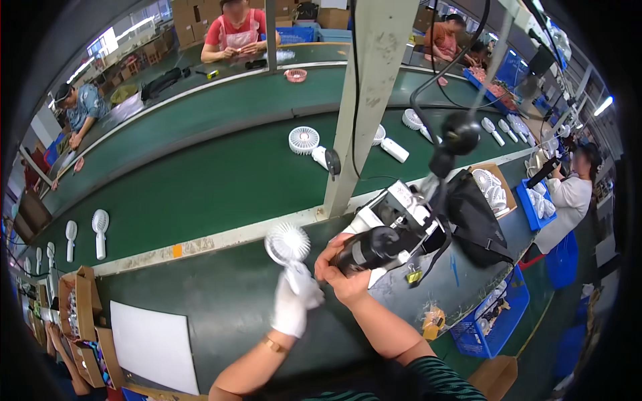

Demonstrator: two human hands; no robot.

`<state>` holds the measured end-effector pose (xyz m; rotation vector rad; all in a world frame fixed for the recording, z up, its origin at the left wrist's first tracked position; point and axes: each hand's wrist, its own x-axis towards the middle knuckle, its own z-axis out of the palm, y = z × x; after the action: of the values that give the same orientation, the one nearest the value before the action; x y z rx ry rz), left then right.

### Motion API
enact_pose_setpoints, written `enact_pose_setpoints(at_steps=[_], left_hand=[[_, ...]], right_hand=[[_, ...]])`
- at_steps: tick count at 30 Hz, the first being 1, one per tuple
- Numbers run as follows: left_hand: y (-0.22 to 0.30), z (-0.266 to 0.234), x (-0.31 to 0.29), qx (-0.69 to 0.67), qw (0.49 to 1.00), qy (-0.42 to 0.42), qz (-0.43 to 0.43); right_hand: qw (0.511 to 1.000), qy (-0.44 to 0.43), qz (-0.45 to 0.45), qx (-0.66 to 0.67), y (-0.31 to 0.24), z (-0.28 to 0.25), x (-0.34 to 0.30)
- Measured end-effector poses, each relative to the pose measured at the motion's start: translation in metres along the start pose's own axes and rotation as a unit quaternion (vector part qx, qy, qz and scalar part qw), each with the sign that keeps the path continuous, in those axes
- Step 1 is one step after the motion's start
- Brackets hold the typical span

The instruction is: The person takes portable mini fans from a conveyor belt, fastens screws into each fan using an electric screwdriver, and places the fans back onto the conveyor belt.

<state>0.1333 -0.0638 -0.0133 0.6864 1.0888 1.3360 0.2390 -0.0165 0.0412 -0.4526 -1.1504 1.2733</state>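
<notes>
White fan [289, 247], handle in gloved left grip [297, 301], head just beyond

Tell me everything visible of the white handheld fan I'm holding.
The white handheld fan has a round guard with radiating ribs on a slim handle, plastic-looking. The gloved left grip holds the handle, covering its lower part. The guard points forward, over the dark green bench; blur hides finer detail.

Green flat conveyor belt [200, 174] behind dark flat bench [231, 287]

Upright white rectangular post [364, 87] btwn belt & bench. On bench: white flat rectangular sheet [154, 347] L, black soft fabric bag [476, 224] R. White round plastic fan [287, 244] L of black cylinder [371, 250]. Blue rectangular plastic basket [468, 339] off bench's R edge.
</notes>
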Motion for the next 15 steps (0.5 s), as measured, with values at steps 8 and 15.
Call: enact_pose_setpoints(at_steps=[8, 15], left_hand=[[0.056, -0.044, 0.079, 0.303, 0.923, 0.131, 0.198], [-0.008, -0.036, 0.054, 0.195, 0.957, 0.104, 0.187]], right_hand=[[0.985, 0.009, 0.033, -0.170, 0.023, -0.005, 0.003], [0.955, -0.004, 0.042, -0.293, 0.062, -0.010, -0.025]])
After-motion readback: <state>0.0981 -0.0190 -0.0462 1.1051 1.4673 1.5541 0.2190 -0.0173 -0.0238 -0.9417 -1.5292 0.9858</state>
